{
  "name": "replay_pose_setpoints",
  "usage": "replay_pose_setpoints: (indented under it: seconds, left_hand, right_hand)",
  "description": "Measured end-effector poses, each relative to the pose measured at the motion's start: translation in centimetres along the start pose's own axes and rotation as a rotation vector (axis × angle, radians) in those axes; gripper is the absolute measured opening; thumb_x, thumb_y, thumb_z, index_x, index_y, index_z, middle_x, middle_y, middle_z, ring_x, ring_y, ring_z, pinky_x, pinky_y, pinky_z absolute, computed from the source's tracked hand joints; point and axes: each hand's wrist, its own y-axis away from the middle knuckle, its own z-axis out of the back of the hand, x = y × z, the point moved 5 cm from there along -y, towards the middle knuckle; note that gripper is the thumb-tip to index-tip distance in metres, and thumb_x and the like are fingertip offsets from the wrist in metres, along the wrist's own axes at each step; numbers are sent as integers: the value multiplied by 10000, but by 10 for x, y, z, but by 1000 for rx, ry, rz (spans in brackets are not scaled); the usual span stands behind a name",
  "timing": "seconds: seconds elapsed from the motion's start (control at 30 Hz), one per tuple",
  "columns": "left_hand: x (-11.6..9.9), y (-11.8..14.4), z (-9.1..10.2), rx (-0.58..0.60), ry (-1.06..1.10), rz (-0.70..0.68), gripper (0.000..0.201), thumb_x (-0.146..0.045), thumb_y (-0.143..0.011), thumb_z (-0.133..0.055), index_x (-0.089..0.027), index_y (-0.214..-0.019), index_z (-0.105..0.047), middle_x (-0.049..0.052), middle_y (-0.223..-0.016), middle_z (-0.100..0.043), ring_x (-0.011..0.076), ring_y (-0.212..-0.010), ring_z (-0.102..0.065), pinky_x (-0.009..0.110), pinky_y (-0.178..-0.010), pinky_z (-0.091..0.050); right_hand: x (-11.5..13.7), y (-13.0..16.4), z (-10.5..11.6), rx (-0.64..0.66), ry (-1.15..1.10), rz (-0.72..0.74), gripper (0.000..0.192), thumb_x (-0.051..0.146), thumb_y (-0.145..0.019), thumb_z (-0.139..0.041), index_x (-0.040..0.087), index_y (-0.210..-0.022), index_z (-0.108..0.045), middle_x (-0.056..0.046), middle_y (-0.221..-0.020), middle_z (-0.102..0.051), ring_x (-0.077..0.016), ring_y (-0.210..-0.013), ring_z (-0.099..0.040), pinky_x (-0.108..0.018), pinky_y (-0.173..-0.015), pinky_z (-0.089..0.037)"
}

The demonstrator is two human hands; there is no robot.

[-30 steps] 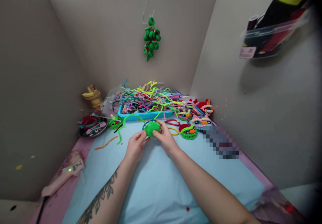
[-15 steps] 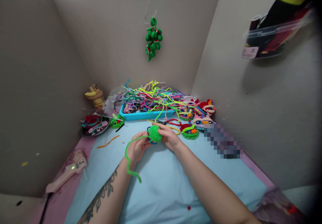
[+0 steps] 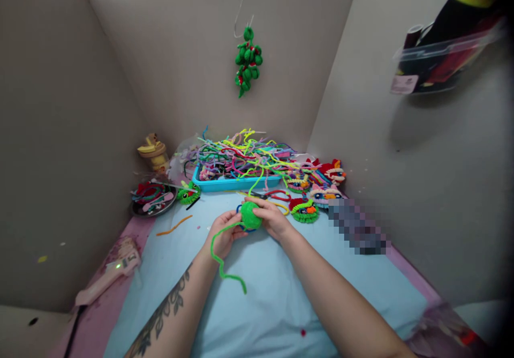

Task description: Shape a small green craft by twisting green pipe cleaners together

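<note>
Between my two hands is a round green pipe-cleaner piece, with blue loops showing behind its edges. My left hand pinches it from the left side. From the right, my right hand grips it, thumb lying on the green face. One loose green pipe-cleaner tail hangs over my left fingers and curls down toward the cloth. Another light green strand rises above my right fingers toward the heap behind. Just beyond my right hand lie scissors with red handles and a yellow-handled pair, partly covered.
A blue tray heaped with pipe cleaners stands at the back. Finished bird-like pieces sit to its right. At left are a dark bowl, an orange stem and a pink glue gun with a lit green light.
My hands and the green piece have shifted slightly right. The loose green tail has swung right, its end now hanging over the blue cloth. Both hands keep their hold.
</note>
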Motion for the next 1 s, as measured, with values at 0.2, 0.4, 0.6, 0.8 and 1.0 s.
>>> replay_pose_setpoints:
  seconds: [0.2,0.4,0.6,0.8,1.0]
  left_hand:
    - [-1,0,0,-75,-45,-87,495,-367,-610,-765,-127,-1005,-589,72,-769,-702,171,-615,-658,264,-589,-506]
    - [-3,0,2,-100,-35,-149,484,-353,-595,-777,-127,-990,-610,48,-740,-696,148,-613,-633,232,-582,-472]
    - [0,-1,0,-9,29,-48,343,-326,-634,-763,-129,-890,-649,51,-742,-687,129,-617,-628,230,-610,-477]
    - [3,-2,3,-51,26,-1,279,-292,-568,-808,-119,-663,-611,31,-652,-651,125,-601,-608,246,-620,-485]
    - [-3,-6,14,-209,109,-143,309,-308,-541,-808,-130,-643,-576,0,-629,-635,112,-604,-586,241,-633,-470]
  right_hand:
    - [-3,-1,-1,-11,26,11,443,260,-554,-755,202,-991,-706,-62,-1007,-706,-254,-943,-626,-401,-885,-439]
    - [-4,0,-3,-12,12,-8,439,266,-548,-756,205,-980,-708,-53,-997,-707,-241,-930,-626,-391,-886,-433]
    - [-3,-3,4,-48,17,19,449,279,-559,-763,212,-999,-697,-65,-1053,-687,-249,-963,-616,-394,-884,-435]
    - [2,-3,6,-76,240,162,426,338,-665,-691,235,-1075,-641,-69,-1128,-623,-246,-1033,-560,-407,-898,-429]
    - [24,27,-24,-182,905,730,246,210,-756,-591,258,-987,-658,-64,-993,-530,-230,-1011,-486,-419,-932,-385]
